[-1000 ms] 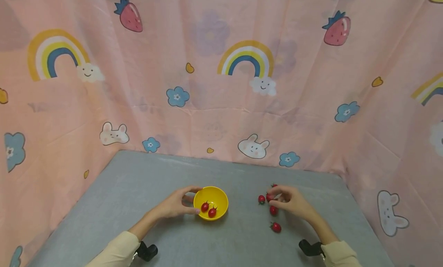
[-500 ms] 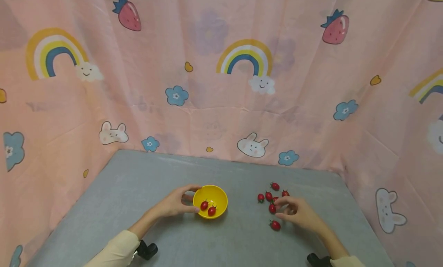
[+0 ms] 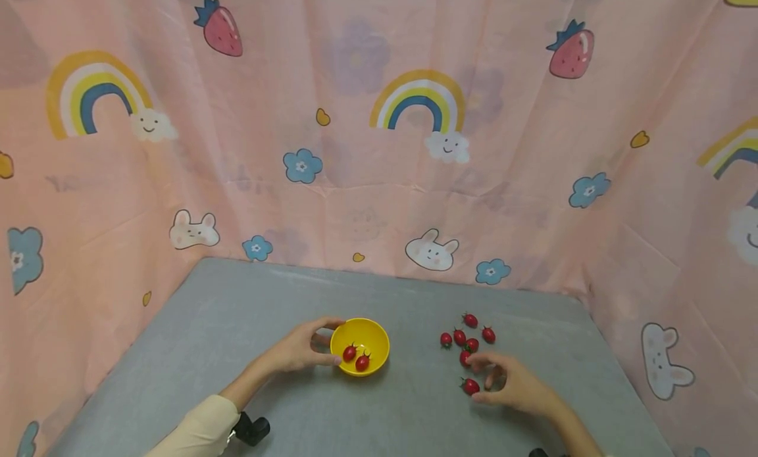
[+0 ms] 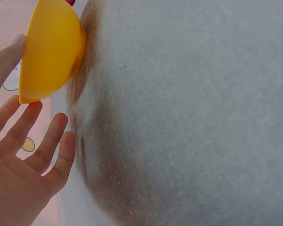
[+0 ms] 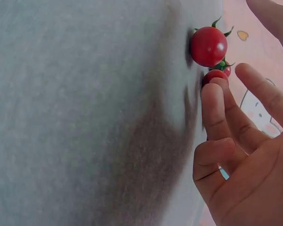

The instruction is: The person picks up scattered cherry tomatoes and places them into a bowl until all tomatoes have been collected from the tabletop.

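Note:
My left hand (image 3: 302, 346) holds the side of a yellow bowl (image 3: 379, 348), with the thumb and fingertips at its rim; the left wrist view shows the bowl (image 4: 52, 52) upright on the table. Two cherry tomatoes (image 3: 362, 361) lie inside it. My right hand (image 3: 512, 384) hovers around the nearest loose cherry tomato (image 3: 470, 386), thumb and forefinger spread apart. In the right wrist view this tomato (image 5: 208, 46) sits beyond the fingers, and nothing is gripped. Farther back, several more cherry tomatoes (image 3: 459, 337) lie loosely grouped, one partly behind the right fingertips.
A grey table (image 3: 266, 299) carries everything. Behind it and along both sides hangs a pink curtain (image 3: 260, 200) printed with rainbows, rabbits and flowers. A black wrist mount (image 3: 251, 429) sits at the left cuff.
My right hand has drawn back toward me, from the tomato group to the nearest single tomato, uncovering the others. The left hand and bowl have stayed in place.

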Demonstrator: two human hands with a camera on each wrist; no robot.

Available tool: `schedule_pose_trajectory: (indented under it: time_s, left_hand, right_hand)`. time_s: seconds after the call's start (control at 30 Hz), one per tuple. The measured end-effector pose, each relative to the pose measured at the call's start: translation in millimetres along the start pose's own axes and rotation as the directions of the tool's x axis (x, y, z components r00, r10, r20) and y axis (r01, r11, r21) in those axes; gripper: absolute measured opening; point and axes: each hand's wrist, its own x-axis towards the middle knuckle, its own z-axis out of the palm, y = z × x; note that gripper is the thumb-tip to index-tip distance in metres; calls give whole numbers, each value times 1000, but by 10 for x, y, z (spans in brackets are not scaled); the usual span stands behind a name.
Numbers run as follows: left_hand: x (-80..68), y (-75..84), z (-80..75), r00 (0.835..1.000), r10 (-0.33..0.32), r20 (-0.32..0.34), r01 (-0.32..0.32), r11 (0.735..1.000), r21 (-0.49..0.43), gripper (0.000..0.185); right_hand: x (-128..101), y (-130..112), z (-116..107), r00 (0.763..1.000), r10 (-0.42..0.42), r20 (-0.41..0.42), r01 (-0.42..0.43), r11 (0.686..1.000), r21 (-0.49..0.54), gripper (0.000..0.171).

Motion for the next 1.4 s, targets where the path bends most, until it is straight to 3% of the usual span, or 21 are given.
schedule_pose_trajectory:
  time_s: [0.1, 0.53, 0.83, 1.1, 1.4]
  left_hand:
    - [-6, 5, -1, 1000, -1, 2, 1, 1000, -4, 67]
    - [-5, 5, 0, 1000, -6, 2, 6, 1000, -3, 66]
    - [2, -15, 3, 1000, -11, -5, 11, 1000, 4, 67]
    - [-10, -10, 2, 1000, -15, -7, 15, 1000, 6, 67]
    - [-2, -17, 1, 1000, -18, -7, 18, 1000, 7, 66]
  right_hand:
    - [1, 8, 17, 1000, 16, 18, -16, 1000, 6, 52]
    - [106, 45, 16, 996, -51, 70, 52, 999, -15, 29]
    - [149, 42, -3, 994, -4, 111, 2, 1000, 19, 19]
    - [199, 7, -86, 995, -34, 97, 34, 999, 5, 17]
    - [292, -133, -158, 996, -86, 30, 88, 993, -83, 18]
